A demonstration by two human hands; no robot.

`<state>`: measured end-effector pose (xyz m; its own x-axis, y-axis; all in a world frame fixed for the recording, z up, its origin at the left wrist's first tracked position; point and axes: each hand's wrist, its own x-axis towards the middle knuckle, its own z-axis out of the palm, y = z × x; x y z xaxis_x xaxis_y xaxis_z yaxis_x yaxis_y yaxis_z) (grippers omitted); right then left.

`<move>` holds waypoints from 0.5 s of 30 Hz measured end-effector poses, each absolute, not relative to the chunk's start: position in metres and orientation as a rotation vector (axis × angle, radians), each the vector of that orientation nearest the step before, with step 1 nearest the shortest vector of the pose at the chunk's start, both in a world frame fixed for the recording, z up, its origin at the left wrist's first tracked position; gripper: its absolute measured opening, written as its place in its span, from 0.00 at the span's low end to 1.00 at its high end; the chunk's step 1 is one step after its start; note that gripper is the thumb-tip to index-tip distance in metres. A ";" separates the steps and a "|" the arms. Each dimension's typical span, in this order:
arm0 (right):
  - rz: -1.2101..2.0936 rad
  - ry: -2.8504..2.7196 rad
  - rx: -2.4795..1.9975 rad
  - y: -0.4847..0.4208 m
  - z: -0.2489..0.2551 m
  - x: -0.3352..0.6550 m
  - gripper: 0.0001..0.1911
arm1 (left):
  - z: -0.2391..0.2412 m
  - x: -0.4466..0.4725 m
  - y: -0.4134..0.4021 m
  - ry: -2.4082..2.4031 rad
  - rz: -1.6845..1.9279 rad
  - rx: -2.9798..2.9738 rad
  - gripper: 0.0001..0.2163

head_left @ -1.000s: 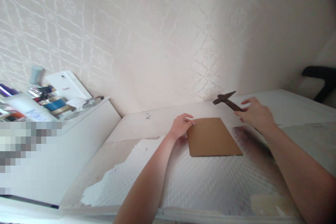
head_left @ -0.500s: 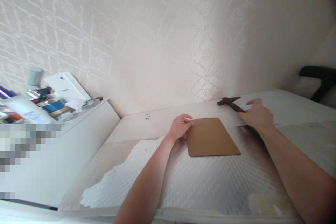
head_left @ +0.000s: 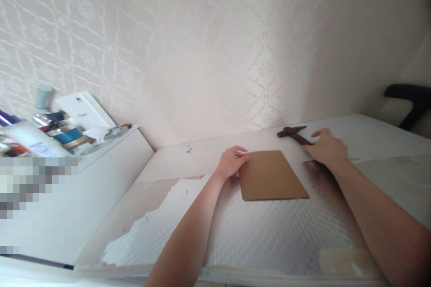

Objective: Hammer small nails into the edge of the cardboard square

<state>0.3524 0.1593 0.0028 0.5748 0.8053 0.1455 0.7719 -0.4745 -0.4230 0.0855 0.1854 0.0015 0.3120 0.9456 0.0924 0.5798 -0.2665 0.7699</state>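
A flat brown piece of cardboard (head_left: 272, 179) lies on the worn white tabletop, with a row of small dark specks near its far edge. At its far left corner is my left hand (head_left: 232, 161), thumb on the board and fingers curled about the edge; whether something tiny sits between the fingertips is too small to tell. My right hand (head_left: 328, 148) is closed round the handle of a rusty brown hammer (head_left: 292, 132), off the board's far right side. The hammer's head points toward the wall, and the lower handle is hidden by the hand.
Several small metal bits (head_left: 189, 149) lie on the tabletop (head_left: 168, 161) to the left. A white cabinet (head_left: 111, 179) at the left carries a blue tape roll (head_left: 69, 135), a white box (head_left: 84, 110) and other clutter. The patterned wall (head_left: 202, 76) stands behind; a black armrest (head_left: 409, 94) is at right.
My right hand and the hammer have shifted slightly left and toward me. My left hand and the cardboard stay in place.
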 end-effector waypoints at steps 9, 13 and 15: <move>0.039 -1.377 -2.362 0.160 0.001 0.353 0.15 | 0.000 0.086 0.187 1.383 0.740 1.965 0.11; 0.020 -1.397 -2.351 0.161 -0.001 0.354 0.15 | 0.000 0.086 0.186 1.374 0.746 1.976 0.11; 0.014 -1.403 -2.357 0.161 -0.001 0.354 0.15 | 0.001 0.086 0.186 1.376 0.746 1.977 0.11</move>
<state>0.3536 0.1608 -0.0010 0.4971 0.8467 0.1896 0.8426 -0.4190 -0.3382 0.0863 0.1859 0.0007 0.3011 0.9480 0.1036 0.6042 -0.2737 0.7484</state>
